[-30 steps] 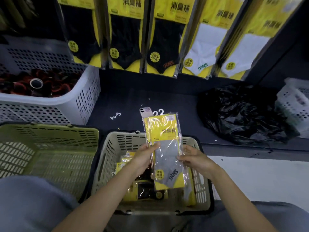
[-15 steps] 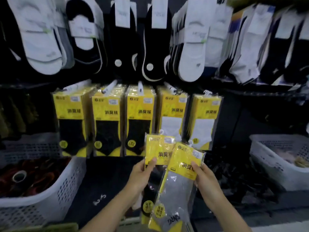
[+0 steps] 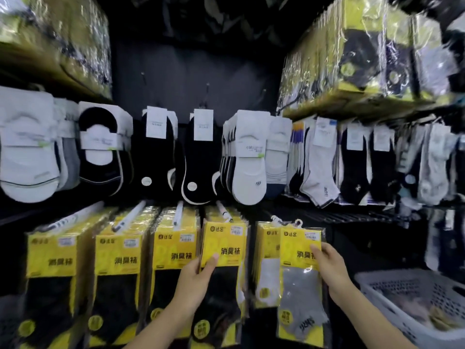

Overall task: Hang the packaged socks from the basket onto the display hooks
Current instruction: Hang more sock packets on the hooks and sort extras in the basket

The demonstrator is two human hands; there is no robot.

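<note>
My left hand (image 3: 198,280) grips a yellow pack of black socks (image 3: 224,278) by its left edge, held up in front of the fourth white display hook (image 3: 224,210). My right hand (image 3: 329,268) holds a yellow pack of grey socks (image 3: 299,293) by its right edge, its white hanger tab up at the fifth hook (image 3: 278,219), in front of hung packs with white socks (image 3: 266,268). Whether either pack sits on a hook, I cannot tell. The basket the packs came from is out of view.
Three rows of hung yellow packs (image 3: 118,268) fill the lower left. Above them hang white and black no-show socks (image 3: 249,159). Wrapped bundles sit on upper shelves (image 3: 364,59). A white perforated basket (image 3: 407,293) stands at the lower right.
My view swung up from the basket to the display. Both hands rose and moved apart, each now with its own pack up at the hook row.
</note>
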